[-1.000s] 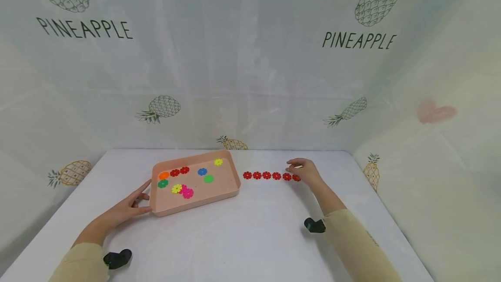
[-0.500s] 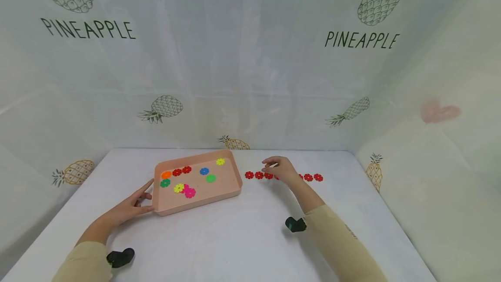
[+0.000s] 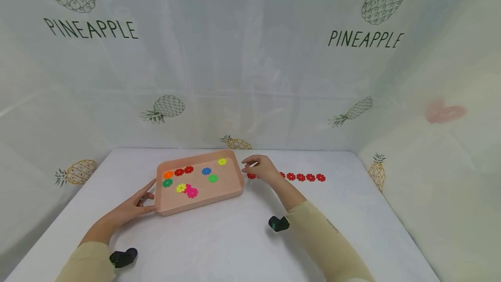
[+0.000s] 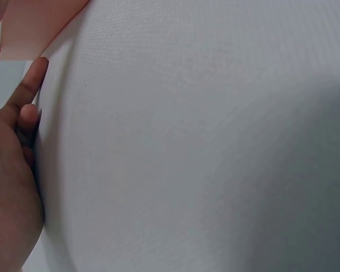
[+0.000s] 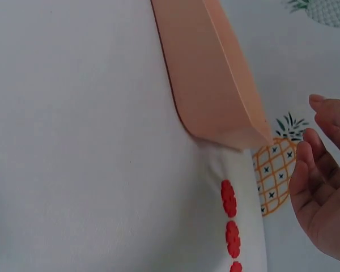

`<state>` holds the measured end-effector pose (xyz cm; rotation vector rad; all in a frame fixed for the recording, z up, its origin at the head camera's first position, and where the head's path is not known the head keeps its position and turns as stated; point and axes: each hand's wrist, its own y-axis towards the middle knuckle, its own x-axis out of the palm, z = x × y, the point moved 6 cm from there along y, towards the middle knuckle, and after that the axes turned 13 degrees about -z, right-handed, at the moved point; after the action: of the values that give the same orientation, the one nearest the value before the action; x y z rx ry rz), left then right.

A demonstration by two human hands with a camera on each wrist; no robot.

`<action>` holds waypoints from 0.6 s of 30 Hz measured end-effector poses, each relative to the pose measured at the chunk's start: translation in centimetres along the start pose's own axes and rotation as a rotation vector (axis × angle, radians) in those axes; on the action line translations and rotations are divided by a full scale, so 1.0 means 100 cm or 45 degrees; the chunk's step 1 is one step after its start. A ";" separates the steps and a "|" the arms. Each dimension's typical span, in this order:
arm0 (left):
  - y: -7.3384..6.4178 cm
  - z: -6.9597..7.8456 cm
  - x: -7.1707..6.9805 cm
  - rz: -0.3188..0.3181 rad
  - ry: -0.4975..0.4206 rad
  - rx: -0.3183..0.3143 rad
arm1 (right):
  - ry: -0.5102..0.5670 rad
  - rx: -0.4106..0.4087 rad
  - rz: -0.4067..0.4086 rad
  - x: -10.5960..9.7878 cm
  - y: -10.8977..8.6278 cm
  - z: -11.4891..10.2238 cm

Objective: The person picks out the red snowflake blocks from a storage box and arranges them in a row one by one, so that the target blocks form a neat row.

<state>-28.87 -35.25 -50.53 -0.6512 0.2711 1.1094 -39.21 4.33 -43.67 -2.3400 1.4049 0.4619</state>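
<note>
A shallow pink tray lies slightly askew on the white table. Inside it are loose flower-shaped discs: two red discs, an orange disc, a blue disc and several green, yellow and pink ones. My left hand rests against the tray's left side, thumb and fingers spread along it. To the tray's right runs a row of red flower discs, partly covered by my right hand. That hand hovers by the tray's right edge; in the right wrist view its fingers are loosely bent, with nothing seen between them.
A white table carries everything. Behind and beside it hangs a pale curtain printed with pineapples. Dark wrist-worn devices sit at both wrists, above the tabletop.
My right hand has moved left along the row of red discs to the tray's right edge, uncovering the discs at the row's right end. The left hand stays at the tray.
</note>
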 end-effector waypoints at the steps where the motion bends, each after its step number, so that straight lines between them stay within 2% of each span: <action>1: 0.000 0.000 0.000 -0.002 -0.002 0.000 | 0.002 -0.009 -0.007 0.003 0.002 -0.003; 18: -0.001 0.000 0.000 -0.005 -0.016 -0.022 | 0.016 -0.123 -0.103 0.054 0.026 -0.038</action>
<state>-28.78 -35.24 -50.47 -0.6599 0.2496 1.1124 -38.74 -2.72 -43.22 -2.4696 1.3150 0.5033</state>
